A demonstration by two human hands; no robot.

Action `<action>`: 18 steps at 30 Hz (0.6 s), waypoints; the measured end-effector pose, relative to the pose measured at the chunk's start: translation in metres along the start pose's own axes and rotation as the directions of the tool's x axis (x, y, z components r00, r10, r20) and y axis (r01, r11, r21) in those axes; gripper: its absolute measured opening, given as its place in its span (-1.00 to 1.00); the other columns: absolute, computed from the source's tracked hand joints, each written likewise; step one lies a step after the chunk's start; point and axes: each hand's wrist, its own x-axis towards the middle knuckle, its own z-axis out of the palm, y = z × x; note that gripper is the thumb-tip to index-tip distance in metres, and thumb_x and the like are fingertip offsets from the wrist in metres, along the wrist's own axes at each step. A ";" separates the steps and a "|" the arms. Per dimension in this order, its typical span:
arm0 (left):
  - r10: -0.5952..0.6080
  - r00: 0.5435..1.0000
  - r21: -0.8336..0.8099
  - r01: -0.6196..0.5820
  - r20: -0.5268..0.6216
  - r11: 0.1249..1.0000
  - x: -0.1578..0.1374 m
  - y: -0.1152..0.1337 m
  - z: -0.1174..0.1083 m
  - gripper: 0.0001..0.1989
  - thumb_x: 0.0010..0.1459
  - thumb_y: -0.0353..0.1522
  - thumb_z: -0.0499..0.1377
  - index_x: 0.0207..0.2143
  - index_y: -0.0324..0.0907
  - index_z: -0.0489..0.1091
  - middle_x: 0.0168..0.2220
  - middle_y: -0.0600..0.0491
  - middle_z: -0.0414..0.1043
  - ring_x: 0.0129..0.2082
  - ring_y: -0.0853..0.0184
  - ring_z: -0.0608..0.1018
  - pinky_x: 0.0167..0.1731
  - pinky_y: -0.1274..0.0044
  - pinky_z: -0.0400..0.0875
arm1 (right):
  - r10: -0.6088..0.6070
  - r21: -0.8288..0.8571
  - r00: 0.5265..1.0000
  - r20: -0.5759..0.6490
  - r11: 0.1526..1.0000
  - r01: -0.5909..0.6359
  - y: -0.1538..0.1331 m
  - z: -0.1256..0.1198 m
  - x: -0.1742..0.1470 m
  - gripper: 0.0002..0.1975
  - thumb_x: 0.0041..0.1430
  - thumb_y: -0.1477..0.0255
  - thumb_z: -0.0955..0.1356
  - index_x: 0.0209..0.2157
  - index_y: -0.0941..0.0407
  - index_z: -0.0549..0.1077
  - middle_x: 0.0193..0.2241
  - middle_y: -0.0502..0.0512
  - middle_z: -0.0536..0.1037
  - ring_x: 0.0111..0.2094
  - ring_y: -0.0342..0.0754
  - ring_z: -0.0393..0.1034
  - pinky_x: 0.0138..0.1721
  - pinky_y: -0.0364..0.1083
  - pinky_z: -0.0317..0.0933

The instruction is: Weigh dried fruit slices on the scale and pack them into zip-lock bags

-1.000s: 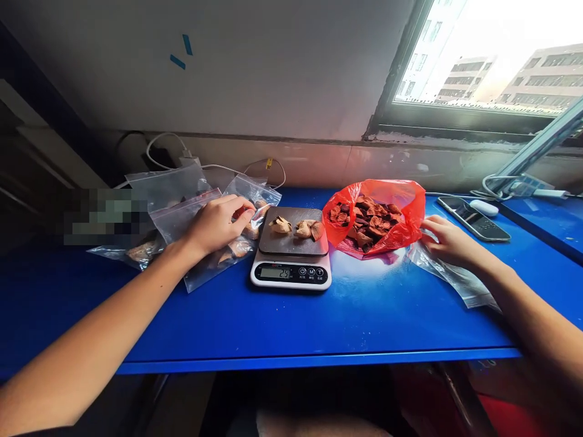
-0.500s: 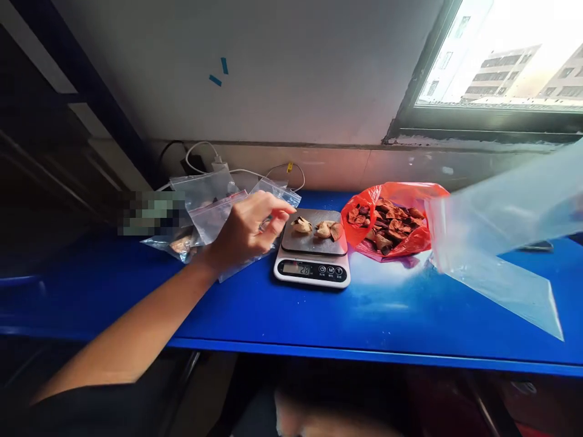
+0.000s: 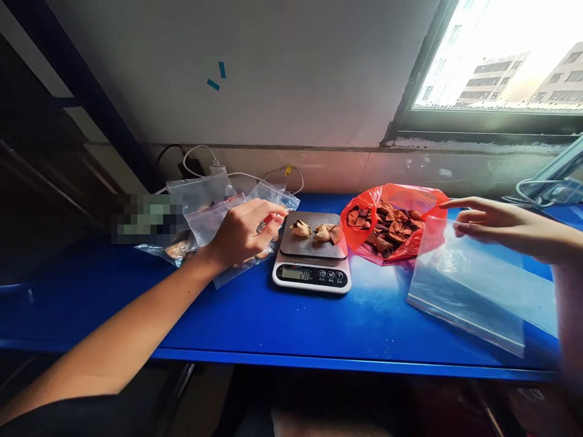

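Left hand [image 3: 246, 232]: beside scale [image 3: 312, 277], grip indeterminable | Right hand [image 3: 503, 226]: fingers parted, over clear bag [image 3: 462, 291] (red bag [image 3: 412, 193] adjacent)

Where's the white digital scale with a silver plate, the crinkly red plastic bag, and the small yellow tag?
White digital scale [image 3: 312, 250]: head view, bare front of its plate.
Crinkly red plastic bag [image 3: 415, 195]: head view, back wall.
Small yellow tag [image 3: 288, 171]: head view, its middle.

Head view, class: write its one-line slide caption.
Between the left hand and the right hand: a scale bearing curled pieces, beside a red bag holding many more.
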 end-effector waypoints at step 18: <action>-0.285 0.872 0.382 0.124 0.399 0.916 -0.002 -0.036 0.017 -0.68 0.27 -0.35 0.02 0.02 -0.14 0.41 -0.12 -0.06 0.36 -0.13 0.19 0.43 -0.04 0.35 0.35 | -0.399 -0.464 0.912 0.093 0.793 0.394 0.016 0.084 0.060 -0.55 0.33 0.22 0.10 0.04 -0.01 0.47 -0.03 0.18 0.51 0.04 0.19 0.30 0.06 0.23 0.18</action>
